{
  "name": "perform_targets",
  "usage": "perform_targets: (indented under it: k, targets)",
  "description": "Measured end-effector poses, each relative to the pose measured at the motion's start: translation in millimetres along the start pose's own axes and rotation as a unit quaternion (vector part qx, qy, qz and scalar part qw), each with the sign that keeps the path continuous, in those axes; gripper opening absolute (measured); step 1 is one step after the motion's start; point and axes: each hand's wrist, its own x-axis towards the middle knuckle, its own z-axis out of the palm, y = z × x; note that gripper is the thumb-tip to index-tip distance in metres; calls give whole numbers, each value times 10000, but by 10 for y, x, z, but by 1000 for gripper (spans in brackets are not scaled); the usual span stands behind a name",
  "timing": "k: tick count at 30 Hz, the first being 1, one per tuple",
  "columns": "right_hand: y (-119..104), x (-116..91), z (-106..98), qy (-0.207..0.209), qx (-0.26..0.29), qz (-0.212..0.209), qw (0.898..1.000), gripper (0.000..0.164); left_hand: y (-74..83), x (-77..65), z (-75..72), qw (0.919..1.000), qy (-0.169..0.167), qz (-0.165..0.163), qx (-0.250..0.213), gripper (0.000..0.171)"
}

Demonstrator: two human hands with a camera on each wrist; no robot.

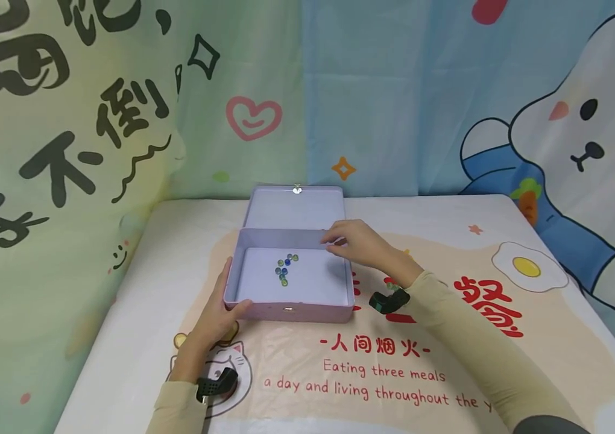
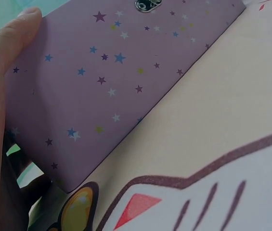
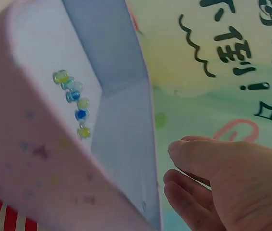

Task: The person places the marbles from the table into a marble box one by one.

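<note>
A lilac hinged box (image 1: 315,312) stands on the table with its lid (image 1: 293,208) tipped back. Several small glass marbles (image 1: 284,271), blue and yellow-green, lie clustered on its pale floor; the right wrist view shows these marbles (image 3: 81,114) too. My left hand (image 1: 217,310) grips the front left corner, thumb over the front wall and fingers along the left side. Little stars cover the box's front (image 2: 102,82) in the left wrist view. Over the back right part of the box hovers my right hand (image 1: 359,241), fingers loosely bent, nothing visible between them.
A printed cloth (image 1: 356,377) with red lettering covers the table. Behind it hangs a curtain (image 1: 362,102) with cartoon figures and writing. Each wrist wears a black device; the right device (image 1: 389,301) is beside the box. A metal clasp (image 2: 148,5) sits on the box front.
</note>
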Motion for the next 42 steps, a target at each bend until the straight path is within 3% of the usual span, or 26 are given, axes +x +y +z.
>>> perform_targets:
  k: [10,19,33,42]
  targets:
    - [124,-470,-152,521,148,552,9970,22,51,-21,3,10000,10,-1,2,99]
    - [300,-897,-104,1028,90,941,9902,25,44,-17,18,10000,-25,31,-52,98]
    - [567,-1363,163,2170,418,2063,9532,31,44,-8,35,9999,-55,57,-99,99]
    - [624,-1553,393,2089,305,2808,9363,33,13,-6,24,9999,-23,83,-80,100]
